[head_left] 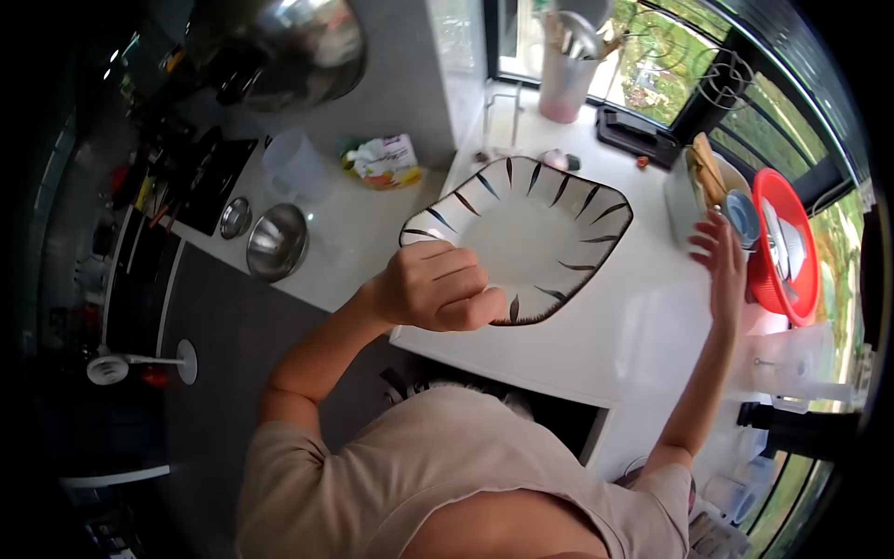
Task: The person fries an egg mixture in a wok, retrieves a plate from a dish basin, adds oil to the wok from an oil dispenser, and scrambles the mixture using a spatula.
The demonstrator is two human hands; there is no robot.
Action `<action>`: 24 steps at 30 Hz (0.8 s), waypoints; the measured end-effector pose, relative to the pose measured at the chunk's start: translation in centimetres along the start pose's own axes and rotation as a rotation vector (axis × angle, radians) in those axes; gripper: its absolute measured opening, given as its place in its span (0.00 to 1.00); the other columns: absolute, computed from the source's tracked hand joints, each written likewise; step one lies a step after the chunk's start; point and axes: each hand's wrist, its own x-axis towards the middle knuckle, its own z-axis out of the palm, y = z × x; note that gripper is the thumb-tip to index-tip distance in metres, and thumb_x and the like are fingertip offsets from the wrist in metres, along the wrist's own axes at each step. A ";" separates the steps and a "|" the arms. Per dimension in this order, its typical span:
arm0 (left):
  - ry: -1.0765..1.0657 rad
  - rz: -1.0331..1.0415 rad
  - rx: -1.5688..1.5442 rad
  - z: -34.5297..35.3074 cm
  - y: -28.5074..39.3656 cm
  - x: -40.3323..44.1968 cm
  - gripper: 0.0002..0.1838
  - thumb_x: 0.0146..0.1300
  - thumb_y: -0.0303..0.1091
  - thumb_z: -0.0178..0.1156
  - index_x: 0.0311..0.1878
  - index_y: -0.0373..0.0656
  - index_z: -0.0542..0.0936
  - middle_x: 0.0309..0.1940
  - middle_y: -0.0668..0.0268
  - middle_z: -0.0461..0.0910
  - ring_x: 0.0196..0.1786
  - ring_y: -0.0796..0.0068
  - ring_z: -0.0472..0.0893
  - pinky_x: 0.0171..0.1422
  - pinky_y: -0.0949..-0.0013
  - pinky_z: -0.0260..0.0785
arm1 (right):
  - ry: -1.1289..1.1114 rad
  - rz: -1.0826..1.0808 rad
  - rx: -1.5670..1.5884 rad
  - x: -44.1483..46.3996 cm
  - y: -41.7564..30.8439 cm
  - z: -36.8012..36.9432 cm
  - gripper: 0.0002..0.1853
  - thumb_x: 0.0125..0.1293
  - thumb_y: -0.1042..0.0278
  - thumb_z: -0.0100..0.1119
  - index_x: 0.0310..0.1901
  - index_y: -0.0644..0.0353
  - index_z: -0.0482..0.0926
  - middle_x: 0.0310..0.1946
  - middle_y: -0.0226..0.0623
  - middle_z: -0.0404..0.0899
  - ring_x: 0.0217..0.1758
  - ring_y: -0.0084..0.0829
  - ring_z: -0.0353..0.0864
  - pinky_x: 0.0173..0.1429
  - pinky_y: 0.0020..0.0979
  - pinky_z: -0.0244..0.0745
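Left hand (440, 287) grips one plate (542, 240); right hand (724, 261) spreads loosely beside one blue cup (742, 217).

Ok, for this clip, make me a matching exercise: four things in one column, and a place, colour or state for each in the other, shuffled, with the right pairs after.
Things
1. Patterned plate
2. Larger metal bowl
3. Basket
4. Right hand

Descriptions
A. Bright red, with dishes inside
B. Fingers extended, near a blue cup
C. Gripped at its edge by the left hand
D. On the counter, next to a smaller metal dish

Pairs: 1-C, 2-D, 3-A, 4-B
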 end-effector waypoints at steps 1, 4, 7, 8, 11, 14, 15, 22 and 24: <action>0.016 -0.017 0.017 -2.5 0.0 -2.3 0.18 0.53 0.34 0.66 0.43 0.52 0.67 0.19 0.76 0.67 0.20 0.79 0.69 0.21 0.77 0.59 | -0.277 0.050 0.094 -2.8 -2.2 7.3 0.33 0.76 0.42 0.35 0.66 0.67 0.66 0.50 0.45 0.78 0.45 0.33 0.83 0.41 0.30 0.80; -0.059 -0.060 0.067 -10.8 0.9 -9.5 0.16 0.51 0.31 0.60 0.42 0.53 0.67 0.25 0.75 0.68 0.26 0.78 0.72 0.27 0.78 0.60 | -0.774 0.240 0.436 -8.2 -3.7 24.1 0.47 0.68 0.26 0.31 0.65 0.70 0.62 0.47 0.47 0.79 0.38 0.36 0.84 0.28 0.31 0.81; -0.114 -0.115 0.250 -20.0 1.5 -18.5 0.16 0.51 0.31 0.60 0.42 0.54 0.67 0.27 0.76 0.69 0.27 0.79 0.73 0.29 0.78 0.60 | -0.748 0.432 0.544 -13.0 -5.8 40.2 0.27 0.67 0.52 0.49 0.56 0.70 0.69 0.41 0.40 0.79 0.35 0.32 0.82 0.27 0.31 0.78; -0.158 -0.164 0.302 -23.4 1.7 -21.5 0.14 0.53 0.33 0.62 0.41 0.56 0.71 0.32 0.76 0.71 0.34 0.79 0.75 0.36 0.76 0.65 | -0.742 0.482 0.536 -14.1 -6.1 44.4 0.21 0.65 0.62 0.52 0.54 0.69 0.70 0.40 0.38 0.78 0.36 0.30 0.81 0.30 0.31 0.77; -0.281 -0.370 0.423 -32.0 2.7 -28.5 0.11 0.54 0.34 0.64 0.41 0.57 0.76 0.37 0.73 0.73 0.42 0.77 0.76 0.44 0.73 0.68 | -0.655 0.522 0.524 -17.9 -5.2 56.7 0.16 0.60 0.75 0.54 0.51 0.69 0.72 0.36 0.33 0.77 0.39 0.27 0.77 0.40 0.31 0.74; -0.227 -0.729 0.527 -36.2 5.8 -31.4 0.07 0.63 0.31 0.58 0.44 0.51 0.78 0.42 0.69 0.76 0.47 0.72 0.77 0.51 0.69 0.69 | -0.814 0.520 0.514 -19.4 -4.9 62.0 0.16 0.59 0.77 0.55 0.50 0.68 0.73 0.40 0.33 0.77 0.44 0.25 0.76 0.49 0.27 0.69; -0.171 -0.852 0.567 -38.1 6.3 -33.4 0.07 0.66 0.31 0.56 0.46 0.50 0.78 0.42 0.68 0.77 0.47 0.71 0.77 0.51 0.70 0.69 | -0.844 0.510 0.516 -20.3 -4.9 65.0 0.16 0.58 0.77 0.54 0.50 0.68 0.73 0.41 0.33 0.77 0.44 0.25 0.76 0.49 0.27 0.70; 0.762 -1.561 0.504 -41.0 7.4 -44.5 0.07 0.74 0.27 0.44 0.44 0.41 0.74 0.26 0.70 0.67 0.30 0.82 0.66 0.35 0.76 0.59 | -0.981 0.551 0.482 -24.8 -2.9 77.2 0.16 0.58 0.75 0.53 0.50 0.68 0.74 0.34 0.35 0.78 0.32 0.27 0.77 0.32 0.28 0.73; 0.823 -1.605 0.511 -42.8 5.8 -46.7 0.07 0.74 0.28 0.45 0.43 0.41 0.73 0.24 0.73 0.63 0.27 0.85 0.62 0.31 0.77 0.54 | -1.021 0.554 0.421 -25.8 -3.2 80.8 0.14 0.59 0.73 0.53 0.46 0.68 0.75 0.32 0.36 0.77 0.24 0.27 0.76 0.21 0.28 0.71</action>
